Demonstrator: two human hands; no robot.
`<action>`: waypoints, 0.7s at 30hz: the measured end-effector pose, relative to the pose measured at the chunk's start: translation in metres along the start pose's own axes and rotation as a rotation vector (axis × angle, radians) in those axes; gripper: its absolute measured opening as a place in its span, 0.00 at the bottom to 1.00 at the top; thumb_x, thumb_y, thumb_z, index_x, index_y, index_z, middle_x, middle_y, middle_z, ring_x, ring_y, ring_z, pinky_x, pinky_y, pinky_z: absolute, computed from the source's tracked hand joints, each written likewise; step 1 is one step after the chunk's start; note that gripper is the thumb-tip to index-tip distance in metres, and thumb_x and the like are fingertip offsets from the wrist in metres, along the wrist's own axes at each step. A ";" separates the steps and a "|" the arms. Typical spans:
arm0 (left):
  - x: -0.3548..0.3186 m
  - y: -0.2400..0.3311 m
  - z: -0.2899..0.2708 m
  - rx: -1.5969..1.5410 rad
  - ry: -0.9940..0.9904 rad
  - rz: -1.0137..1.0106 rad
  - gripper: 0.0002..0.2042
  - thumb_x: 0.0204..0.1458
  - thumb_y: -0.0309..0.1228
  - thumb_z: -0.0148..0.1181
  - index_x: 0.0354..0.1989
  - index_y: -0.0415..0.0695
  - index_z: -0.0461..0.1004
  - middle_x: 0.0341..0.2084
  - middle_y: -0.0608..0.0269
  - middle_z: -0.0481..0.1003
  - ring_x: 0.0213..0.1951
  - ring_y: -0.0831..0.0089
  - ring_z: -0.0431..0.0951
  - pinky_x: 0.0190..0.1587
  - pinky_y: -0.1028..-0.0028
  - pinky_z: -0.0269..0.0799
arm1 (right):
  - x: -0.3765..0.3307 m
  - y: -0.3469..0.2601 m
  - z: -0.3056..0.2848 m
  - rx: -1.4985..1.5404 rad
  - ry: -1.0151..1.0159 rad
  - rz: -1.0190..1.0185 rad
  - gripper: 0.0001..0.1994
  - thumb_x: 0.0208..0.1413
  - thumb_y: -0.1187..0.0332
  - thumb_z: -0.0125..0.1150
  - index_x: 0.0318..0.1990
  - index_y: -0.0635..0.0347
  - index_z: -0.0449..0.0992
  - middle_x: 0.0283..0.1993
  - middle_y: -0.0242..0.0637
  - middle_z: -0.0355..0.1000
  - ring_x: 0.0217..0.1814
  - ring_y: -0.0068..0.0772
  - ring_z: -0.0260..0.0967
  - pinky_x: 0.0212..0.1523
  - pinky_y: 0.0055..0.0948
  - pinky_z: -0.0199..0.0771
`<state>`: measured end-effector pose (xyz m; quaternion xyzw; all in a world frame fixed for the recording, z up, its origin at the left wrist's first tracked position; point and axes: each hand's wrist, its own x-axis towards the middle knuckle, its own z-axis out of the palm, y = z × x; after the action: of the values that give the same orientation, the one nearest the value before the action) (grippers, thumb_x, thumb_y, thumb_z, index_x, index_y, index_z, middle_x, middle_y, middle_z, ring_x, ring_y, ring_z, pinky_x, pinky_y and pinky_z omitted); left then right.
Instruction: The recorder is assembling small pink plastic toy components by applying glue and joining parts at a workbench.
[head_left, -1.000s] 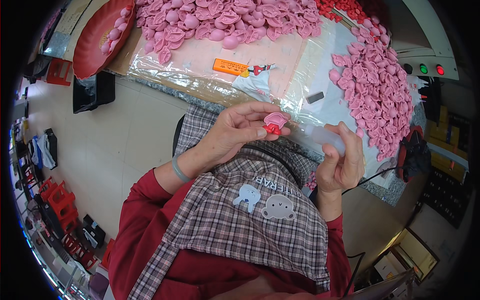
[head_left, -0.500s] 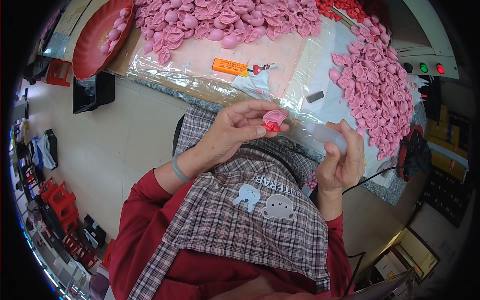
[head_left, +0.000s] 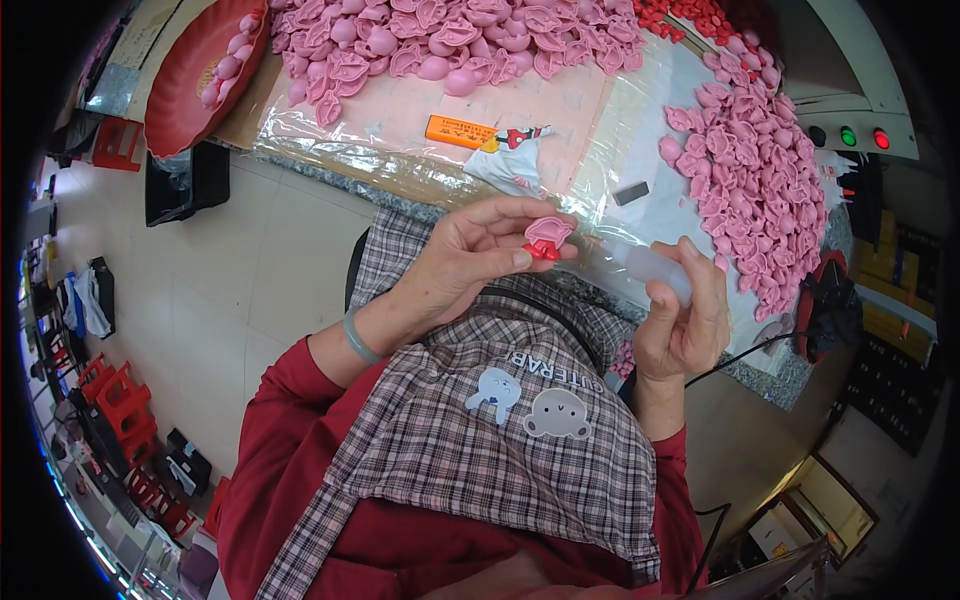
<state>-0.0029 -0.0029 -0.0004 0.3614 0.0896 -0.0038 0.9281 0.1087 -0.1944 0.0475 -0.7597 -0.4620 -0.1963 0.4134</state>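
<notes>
Here, the table (head_left: 788, 386) carries a heap of pink pieces (head_left: 750, 190) along its right edge; by its near edge, the left hand (head_left: 470, 248) is narrowly closed and the right hand (head_left: 688, 325) grips a translucent bottle (head_left: 652, 272); smallest, a pink-and-red piece (head_left: 548, 235) sits pinched in the left.

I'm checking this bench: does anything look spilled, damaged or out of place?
Nothing stands out: the left hand holds a pink-and-red piece, the right hand a translucent bottle, and pink pieces lie in loose piles.
</notes>
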 end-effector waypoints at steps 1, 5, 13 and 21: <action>0.000 0.000 0.000 0.000 -0.001 0.000 0.20 0.56 0.21 0.54 0.59 0.37 0.64 0.55 0.46 0.69 0.54 0.59 0.75 0.55 0.69 0.75 | 0.000 0.000 0.000 0.000 0.000 0.000 0.18 0.57 0.66 0.63 0.50 0.69 0.72 0.35 0.47 0.77 0.32 0.42 0.75 0.31 0.32 0.76; 0.000 -0.001 0.000 0.002 -0.002 0.002 0.20 0.56 0.21 0.54 0.59 0.37 0.64 0.55 0.46 0.70 0.54 0.59 0.75 0.55 0.69 0.74 | 0.000 0.000 0.001 -0.026 -0.008 -0.017 0.18 0.56 0.66 0.63 0.50 0.68 0.73 0.35 0.46 0.77 0.32 0.42 0.75 0.30 0.32 0.76; 0.000 -0.001 -0.001 0.033 0.001 0.025 0.20 0.57 0.23 0.54 0.59 0.37 0.64 0.55 0.48 0.70 0.54 0.59 0.75 0.55 0.69 0.74 | 0.002 -0.002 0.002 -0.029 -0.029 -0.060 0.18 0.56 0.67 0.63 0.50 0.69 0.72 0.36 0.47 0.77 0.32 0.43 0.75 0.30 0.33 0.76; 0.000 -0.001 -0.003 0.017 0.028 0.020 0.22 0.58 0.24 0.54 0.62 0.39 0.62 0.55 0.49 0.70 0.54 0.58 0.74 0.56 0.69 0.72 | -0.005 0.004 0.005 0.187 0.075 0.147 0.19 0.62 0.65 0.55 0.54 0.72 0.69 0.36 0.45 0.74 0.33 0.29 0.70 0.32 0.24 0.70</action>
<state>-0.0035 -0.0019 -0.0031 0.3703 0.0989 0.0095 0.9236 0.1090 -0.1939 0.0395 -0.7416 -0.4056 -0.1499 0.5129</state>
